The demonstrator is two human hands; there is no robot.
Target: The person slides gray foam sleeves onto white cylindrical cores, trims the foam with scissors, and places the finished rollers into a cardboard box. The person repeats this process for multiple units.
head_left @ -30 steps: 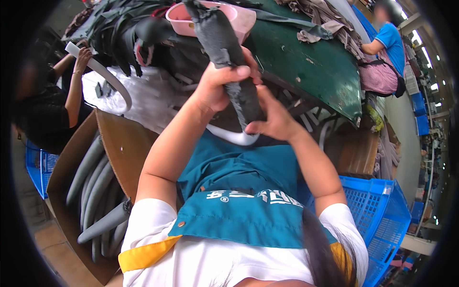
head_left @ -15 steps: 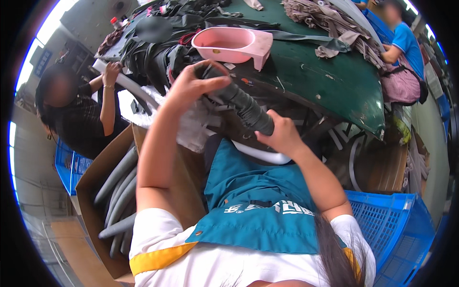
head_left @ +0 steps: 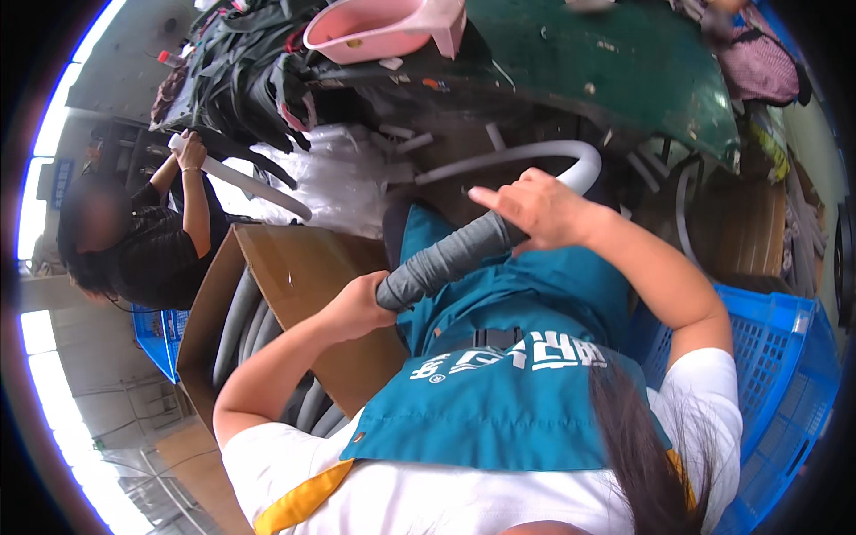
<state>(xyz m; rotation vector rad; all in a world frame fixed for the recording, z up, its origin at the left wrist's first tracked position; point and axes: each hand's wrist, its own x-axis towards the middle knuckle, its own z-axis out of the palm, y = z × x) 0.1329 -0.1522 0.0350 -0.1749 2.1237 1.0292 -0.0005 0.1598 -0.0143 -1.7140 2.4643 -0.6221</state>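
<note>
A dark grey-green fabric sleeve (head_left: pixel 450 259), gathered in folds into a thick roll, lies slantwise over my lap. My left hand (head_left: pixel 355 308) is closed round its lower left end. At the upper right end, my right hand (head_left: pixel 548 212) grips the sleeve with the index finger stretched out. From behind that hand a white foam-like tube (head_left: pixel 581 165) curves up and back to the left, under the table edge. My hand hides where tube and sleeve meet.
A cardboard box (head_left: pixel 299 276) of grey tubes stands at my left, a blue crate (head_left: pixel 767 357) at my right. Ahead, a green table (head_left: pixel 606 71) bears a pink basin (head_left: pixel 366 31) and dark fabric strips (head_left: pixel 241 85). At left, another person (head_left: pixel 169 214) holds a white tube (head_left: pixel 241 183).
My left hand has come down and toward me, tilting the sleeve the other way. My right hand has risen to its upper end. The view has shifted, so the table sits higher.
</note>
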